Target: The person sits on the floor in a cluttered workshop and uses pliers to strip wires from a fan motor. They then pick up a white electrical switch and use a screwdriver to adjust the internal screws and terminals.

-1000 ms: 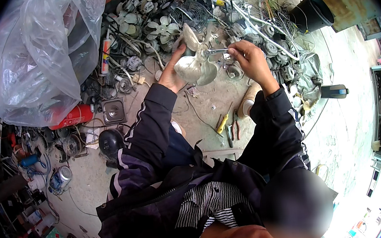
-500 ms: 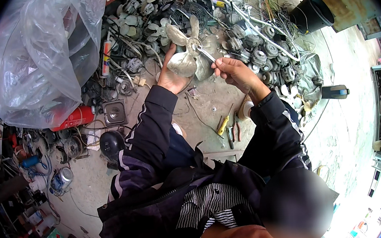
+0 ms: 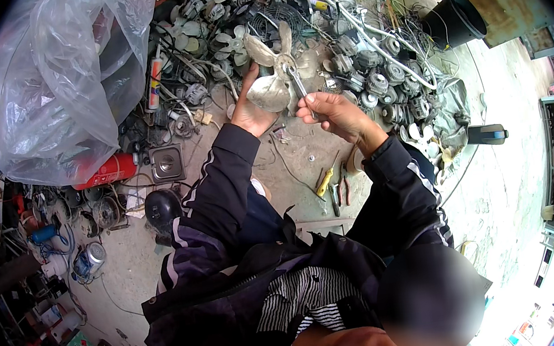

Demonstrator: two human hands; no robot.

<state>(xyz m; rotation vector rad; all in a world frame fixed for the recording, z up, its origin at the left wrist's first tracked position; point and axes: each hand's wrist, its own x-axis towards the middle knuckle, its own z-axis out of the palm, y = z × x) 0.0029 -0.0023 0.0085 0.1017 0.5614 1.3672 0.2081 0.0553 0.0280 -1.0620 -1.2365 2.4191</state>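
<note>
Fan: at twelve o'clock, grasped from behind by your left hand. Wrench: pinched in your right hand, handle newly swung clockwise from four toward five, suggesting turning at the hub.

Single head-worn fisheye view, facing steeply down, fairly near

Axial fan blade wheel: five broad, rounded blades about a central hub; dull grey, metallic-looking, surface stained; held in the air, hub face upward, right-hand blades darker. Wrench: slim, bright silvery shank; held, head at the hub's centre, handle slanting down to the right across the lower blades; its fit there too small to tell.
</note>
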